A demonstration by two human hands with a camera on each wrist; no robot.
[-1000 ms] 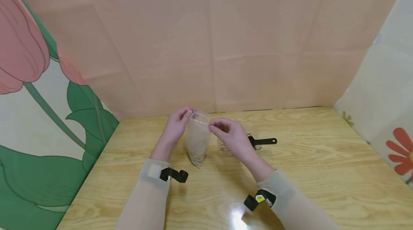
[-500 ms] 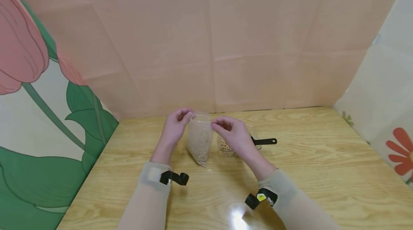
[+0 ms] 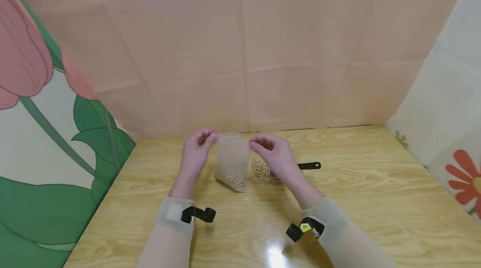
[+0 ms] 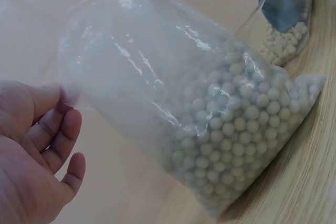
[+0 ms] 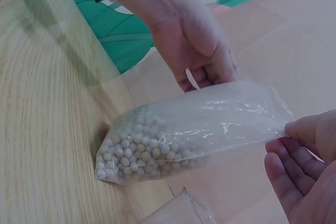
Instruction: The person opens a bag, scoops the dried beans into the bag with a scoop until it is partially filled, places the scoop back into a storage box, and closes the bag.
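Note:
A clear plastic bag [image 3: 232, 163] stands upright between the two hands, its lower part filled with small pale round beads [image 4: 236, 129]. My left hand [image 3: 194, 153] pinches the bag's top left corner between thumb and fingertips. At the opposite top corner, my right hand [image 3: 276, 157] pinches the plastic the same way, as the right wrist view also shows. The bag's mouth is drawn out nearly flat between them. Its bottom edge rests on the wooden table, with one lower corner pointing toward me.
Just right of the bag is a clear container [image 3: 259, 178] of similar pale beads, partly hidden behind my right hand. A black scoop [image 3: 310, 165] lies in it, handle pointing right. A pink backdrop [image 3: 240, 51] rises behind the table [image 3: 360, 201].
The hands have drawn apart, the left one moving left and the right one slightly right. The bag's mouth has gone from a rounded opening to a stretched, flatter one, and the bag looks wider.

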